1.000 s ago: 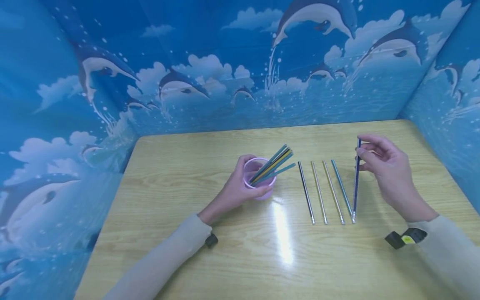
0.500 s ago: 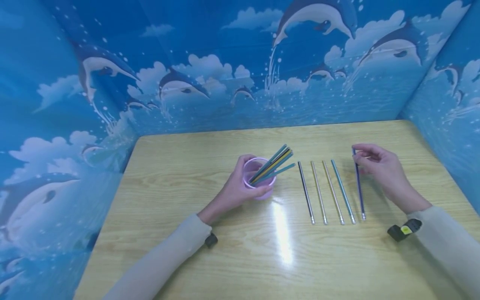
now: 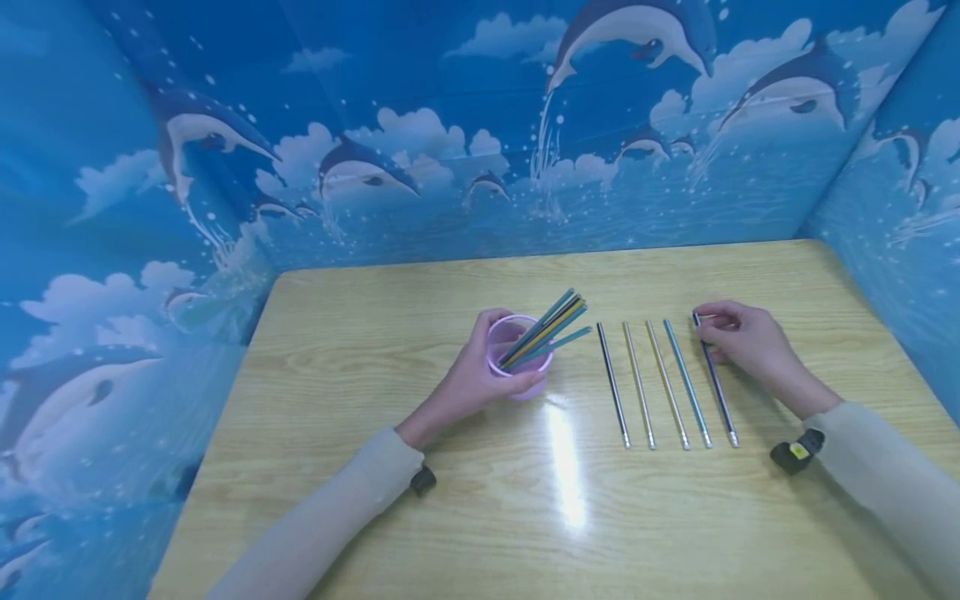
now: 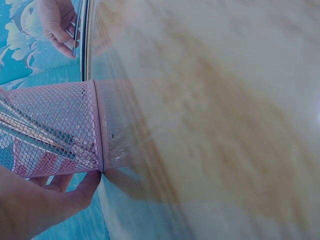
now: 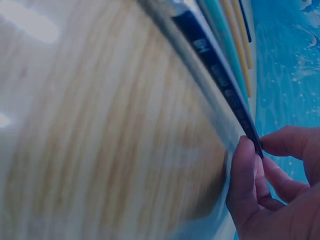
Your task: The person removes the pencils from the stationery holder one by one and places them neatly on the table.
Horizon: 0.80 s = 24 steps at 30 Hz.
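Observation:
Pinched at its far end by my right hand (image 3: pixel 746 337) is a dark blue pencil (image 3: pixel 718 385), its silver eraser end toward me. The right wrist view shows thumb and fingers on the tip of this pencil (image 5: pixel 220 75), which lies at or just above the tabletop. Left of it, a teal pencil (image 3: pixel 687 385), two yellowish pencils (image 3: pixel 667 385) and a black pencil (image 3: pixel 613 385) lie side by side in a row. My left hand (image 3: pixel 480 367) grips a pink mesh pencil cup (image 4: pixel 55 125) standing on the table, with several pencils (image 3: pixel 543 333) leaning out to the right.
The wood-grain table (image 3: pixel 337 350) carries a bright light reflection in front of the cup. Blue dolphin-print walls (image 3: pixel 420 167) stand behind the table and at both sides. A small dark wrist camera (image 3: pixel 795 454) sits at the right cuff.
My right hand has come down and left, lowering the dark blue pencil from a tilted pose beside the teal one into line with the row. The left hand and cup have stayed put.

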Motion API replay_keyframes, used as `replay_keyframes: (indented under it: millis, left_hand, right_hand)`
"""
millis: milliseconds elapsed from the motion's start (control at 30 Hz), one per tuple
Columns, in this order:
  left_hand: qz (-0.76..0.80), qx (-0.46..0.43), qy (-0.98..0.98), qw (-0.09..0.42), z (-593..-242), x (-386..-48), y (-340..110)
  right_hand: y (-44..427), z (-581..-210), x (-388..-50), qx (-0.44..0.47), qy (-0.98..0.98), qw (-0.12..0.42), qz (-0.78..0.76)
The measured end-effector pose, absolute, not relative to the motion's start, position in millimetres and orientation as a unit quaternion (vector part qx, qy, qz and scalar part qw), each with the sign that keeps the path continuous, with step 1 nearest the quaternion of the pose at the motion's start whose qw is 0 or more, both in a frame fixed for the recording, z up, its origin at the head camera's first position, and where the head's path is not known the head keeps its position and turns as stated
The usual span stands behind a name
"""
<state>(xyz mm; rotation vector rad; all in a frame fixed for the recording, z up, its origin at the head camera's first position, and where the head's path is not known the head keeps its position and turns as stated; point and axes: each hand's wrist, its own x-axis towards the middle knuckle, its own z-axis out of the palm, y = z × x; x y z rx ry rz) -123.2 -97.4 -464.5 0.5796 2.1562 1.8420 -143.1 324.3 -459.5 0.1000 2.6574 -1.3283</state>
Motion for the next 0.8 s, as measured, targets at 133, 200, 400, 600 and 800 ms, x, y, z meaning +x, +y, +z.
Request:
replay_keyframes:
  millis: [133, 200, 400, 600, 800]
  left_hand:
    - [0.630, 0.198, 0.741, 0.122, -464.3, -123.5, -97.1]
    - [0.628, 0.196, 0.744, 0.121, -463.9, -123.4, -96.7]
    - [0.627, 0.191, 0.746, 0.121, -462.7, -122.8, -96.1]
    - [0.628, 0.197, 0.744, 0.119, -463.8, -123.2, -95.9]
    - [0.624, 0.195, 0.747, 0.119, -464.0, -122.8, -96.7]
  right_hand:
    - [323.2, -462.0, -145.6, 0.028, 0.906, 0.089, -0.413]
    - [322.6, -462.7, -147.3, 0.026, 0.911, 0.086, -0.402]
    - [321.8, -462.8, -151.4, 0.016, 0.921, 0.088, -0.380]
    - [320.3, -462.6, -152.9, 0.010, 0.929, 0.087, -0.361]
    - [319.4, -464.7, -152.8, -0.011, 0.943, 0.069, -0.326]
